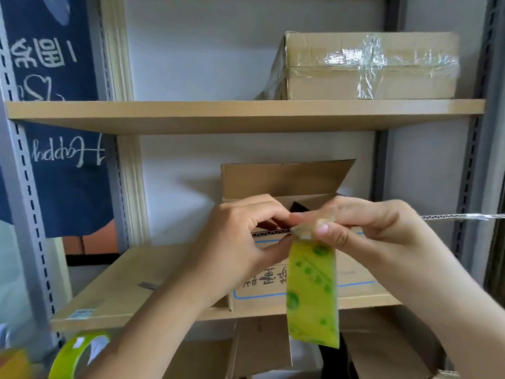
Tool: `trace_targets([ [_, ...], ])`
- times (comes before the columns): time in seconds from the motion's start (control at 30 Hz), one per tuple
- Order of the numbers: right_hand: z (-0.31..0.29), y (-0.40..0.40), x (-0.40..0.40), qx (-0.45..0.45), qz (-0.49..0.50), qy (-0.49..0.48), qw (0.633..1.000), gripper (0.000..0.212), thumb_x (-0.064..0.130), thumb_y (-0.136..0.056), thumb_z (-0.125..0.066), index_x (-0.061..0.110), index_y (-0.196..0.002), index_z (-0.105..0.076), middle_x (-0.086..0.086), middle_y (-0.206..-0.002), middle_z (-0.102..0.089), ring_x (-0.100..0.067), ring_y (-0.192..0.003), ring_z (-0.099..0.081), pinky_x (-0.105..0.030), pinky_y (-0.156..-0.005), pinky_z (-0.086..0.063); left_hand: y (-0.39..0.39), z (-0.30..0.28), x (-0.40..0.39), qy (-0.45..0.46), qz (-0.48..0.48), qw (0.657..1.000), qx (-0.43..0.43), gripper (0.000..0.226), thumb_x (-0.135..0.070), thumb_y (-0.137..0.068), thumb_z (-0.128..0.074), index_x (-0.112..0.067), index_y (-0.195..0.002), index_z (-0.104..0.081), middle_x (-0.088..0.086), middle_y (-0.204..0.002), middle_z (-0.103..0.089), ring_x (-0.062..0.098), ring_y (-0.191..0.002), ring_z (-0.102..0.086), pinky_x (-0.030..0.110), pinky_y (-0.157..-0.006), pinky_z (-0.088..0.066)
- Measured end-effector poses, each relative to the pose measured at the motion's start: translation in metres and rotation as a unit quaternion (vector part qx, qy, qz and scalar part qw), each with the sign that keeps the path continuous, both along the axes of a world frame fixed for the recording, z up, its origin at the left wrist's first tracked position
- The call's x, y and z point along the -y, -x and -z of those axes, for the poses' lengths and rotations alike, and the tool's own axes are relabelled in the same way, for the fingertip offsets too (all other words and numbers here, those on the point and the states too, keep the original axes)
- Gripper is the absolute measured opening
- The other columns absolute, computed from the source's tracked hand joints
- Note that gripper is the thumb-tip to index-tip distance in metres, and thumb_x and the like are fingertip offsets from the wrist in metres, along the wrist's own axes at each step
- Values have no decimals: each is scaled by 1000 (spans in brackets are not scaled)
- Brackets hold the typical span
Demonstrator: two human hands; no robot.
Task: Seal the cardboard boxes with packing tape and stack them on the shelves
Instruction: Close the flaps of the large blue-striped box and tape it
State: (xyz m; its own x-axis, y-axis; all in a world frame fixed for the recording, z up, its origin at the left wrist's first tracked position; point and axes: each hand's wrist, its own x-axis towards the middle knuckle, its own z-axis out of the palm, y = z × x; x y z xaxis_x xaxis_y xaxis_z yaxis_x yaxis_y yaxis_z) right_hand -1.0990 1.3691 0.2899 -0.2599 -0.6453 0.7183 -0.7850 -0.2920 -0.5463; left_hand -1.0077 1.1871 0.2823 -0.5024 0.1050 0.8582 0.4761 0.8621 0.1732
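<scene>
Tape first: the strip of packing tape [311,294] hung straight down from both hands, long axis vertical, loose end pointing at the floor, in front of the open cardboard box [297,272]. It looked thin, floppy and sticky, the sort that curls onto itself if you let it swing, so my guess is the top edge was the only sane place to hold it, with the lower end kept free until it went onto cardboard.

Left hand [246,239] had its fingers curled in, pinching the top edge of the strip from the left. Right hand [363,225] pinched the same crumpled top edge from the other side, thumb in front.

The box sat on the middle shelf [131,280], right behind the hands, back flap standing up and the top not closed yet. Light, stiff corrugated stuff by the look of it, probably easiest to lift by the 2 short sides once shut.

1 sealed box [366,67] was already up on the upper shelf [218,110], wrapped in clear tape. The tape roll [73,354] was down at the bottom left corner, partly cut off by the frame.
</scene>
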Motion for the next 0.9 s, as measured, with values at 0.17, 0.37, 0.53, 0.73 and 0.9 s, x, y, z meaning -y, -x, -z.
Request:
trace_targets([
  [0.17,-12,5,-4,-33,40,-45,998,26,46,-71,-70,34,-91,-81,12,-83,-74,-3,-80,-67,-15,-75,-49,1,-3,2,-2,-10,1000,15,28,-3,-79,-79,-27,-89,-71,-14,-86,-67,7,-84,-67,14,-76,-46],
  [0.37,-23,8,7,-26,51,-61,996,26,38,-68,-73,28,-91,-81,15,-84,-76,-6,-79,-70,-19,-76,-54,2,-8,4,-24,-13,999,17,9,-23,-80,-77,-21,-87,-74,-12,-85,-70,9,-85,-69,25,-76,-52],
  [0.53,-24,12,8,-50,74,-55,995,27,50,-65,-70,37,-87,-80,21,-75,-72,1,-67,-63,-11,-65,-46,1,-12,4,-11,-4,998,60,10,-18,-84,-79,-15,-93,-73,-10,-89,-69,11,-88,-69,22,-78,-52],
  [0.73,-26,17,11,-47,73,-75,993,32,51,-62,-76,36,-89,-68,11,-76,-74,-15,-70,-67,-43,-75,-56,-4,-15,3,-18,-26,998,50,10,-17,-79,-82,-16,-87,-77,-10,-82,-68,13,-83,-67,22,-75,-51],
  [0.9,-24,20,17,-30,82,-19,996,24,50,-65,-77,30,-76,-71,9,-70,-72,-11,-64,-66,-37,-67,-58,-4,-15,3,-65,-36,996,45,9,-20,-77,-84,-22,-82,-77,-14,-78,-70,8,-80,-68,17,-73,-48],
])
